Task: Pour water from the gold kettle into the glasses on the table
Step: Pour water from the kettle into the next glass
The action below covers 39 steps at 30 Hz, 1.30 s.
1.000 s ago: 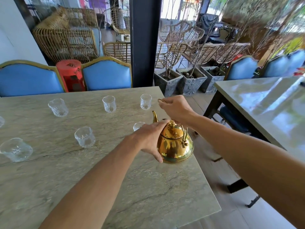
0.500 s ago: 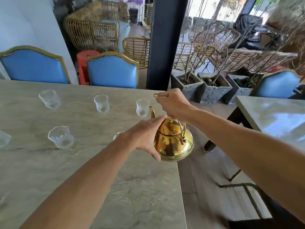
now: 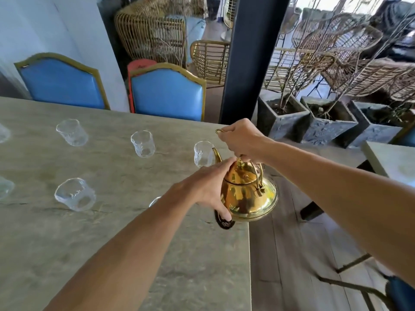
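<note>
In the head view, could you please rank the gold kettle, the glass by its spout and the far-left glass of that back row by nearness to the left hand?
1. gold kettle, under the left hand.
2. spout glass, just beyond.
3. far-left glass, up the table.

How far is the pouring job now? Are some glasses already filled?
Done: nothing visible; the glasses look empty. In hand: the right hand grips the handle of the gold kettle, and the left hand steadies its body near the table edge. Left: pouring into every glass.
</note>
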Each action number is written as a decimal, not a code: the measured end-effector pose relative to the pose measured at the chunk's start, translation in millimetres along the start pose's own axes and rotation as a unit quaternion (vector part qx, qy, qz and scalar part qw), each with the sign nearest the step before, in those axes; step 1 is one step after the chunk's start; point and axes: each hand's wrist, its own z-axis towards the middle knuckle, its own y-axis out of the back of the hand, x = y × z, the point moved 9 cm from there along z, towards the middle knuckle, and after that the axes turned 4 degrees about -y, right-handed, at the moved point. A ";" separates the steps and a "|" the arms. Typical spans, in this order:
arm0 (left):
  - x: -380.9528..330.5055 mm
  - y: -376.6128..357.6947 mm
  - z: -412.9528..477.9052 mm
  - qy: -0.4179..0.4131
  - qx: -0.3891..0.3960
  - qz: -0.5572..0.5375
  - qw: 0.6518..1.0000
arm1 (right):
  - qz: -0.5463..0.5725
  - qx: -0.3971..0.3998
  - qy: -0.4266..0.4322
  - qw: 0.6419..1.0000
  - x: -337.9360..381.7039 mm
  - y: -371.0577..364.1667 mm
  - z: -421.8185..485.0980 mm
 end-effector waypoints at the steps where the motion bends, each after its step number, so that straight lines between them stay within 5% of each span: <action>1: 2.9 0.7 4.1 0.002 0.001 -0.004 1.000 | -0.005 0.003 -0.002 1.000 0.6 -0.8 6.8; 12: 22.7 8.9 31.5 0.000 -0.007 -0.095 0.995 | -0.042 0.064 -0.087 0.993 6.5 -17.2 59.1; 39: 33.4 0.9 42.8 -0.035 -0.025 -0.189 0.981 | -0.069 0.122 -0.103 0.985 17.3 -30.5 70.6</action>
